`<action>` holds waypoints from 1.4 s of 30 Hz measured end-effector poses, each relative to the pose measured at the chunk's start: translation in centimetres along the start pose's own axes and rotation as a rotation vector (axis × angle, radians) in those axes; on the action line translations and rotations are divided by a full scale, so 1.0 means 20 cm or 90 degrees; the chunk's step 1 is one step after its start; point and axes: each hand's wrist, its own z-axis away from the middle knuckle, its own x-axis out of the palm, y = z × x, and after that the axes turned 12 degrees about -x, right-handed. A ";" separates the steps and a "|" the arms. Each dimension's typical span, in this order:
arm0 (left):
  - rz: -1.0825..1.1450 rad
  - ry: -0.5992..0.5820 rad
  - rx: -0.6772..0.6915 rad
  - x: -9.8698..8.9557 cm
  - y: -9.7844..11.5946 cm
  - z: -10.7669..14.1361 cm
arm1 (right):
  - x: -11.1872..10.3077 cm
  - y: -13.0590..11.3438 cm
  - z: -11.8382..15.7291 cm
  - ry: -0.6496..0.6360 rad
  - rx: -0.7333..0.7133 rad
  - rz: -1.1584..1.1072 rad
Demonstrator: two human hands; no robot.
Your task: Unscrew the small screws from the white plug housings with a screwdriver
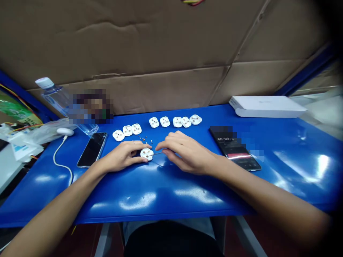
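Over on the blue bench [166, 200], the person's left hand [123, 156] has curled round a round white plug casing [147, 154], thumb and fingers closed on its edges, and it sits just above the bench. The right hand [189, 151] is closed on a thin metal driver [157, 154], its handle buried in the fingers and its tip touching the casing near a small brass contact.

Eight more casings lie in a loose row beyond the hands: three to the left, two in the middle, three to the right, those last ones nearly touching. Tiny metal screws [144, 139] are scattered between the row and the hands, too small to count reliably.

Two phones flank the work. The right one [234, 148] shows a timer starting "00:00", the remainder pixelated. The left one [92, 150] is dark. Further left are a white wired mouse [65, 131] and a water bottle [53, 94], partly blurred. A white box [268, 106] sits at the far right, against a cardboard wall [160, 43].
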 end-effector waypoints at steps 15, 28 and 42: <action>-0.061 0.036 0.004 0.01 -0.01 0.00 | 0.02 -0.02 -0.01 0.036 0.030 0.021; -0.047 0.060 -0.017 0.01 -0.02 0.00 | 0.07 0.00 0.02 0.042 0.113 0.054; -0.069 0.059 -0.029 0.01 -0.01 0.01 | 0.02 0.00 0.01 -0.003 0.090 0.130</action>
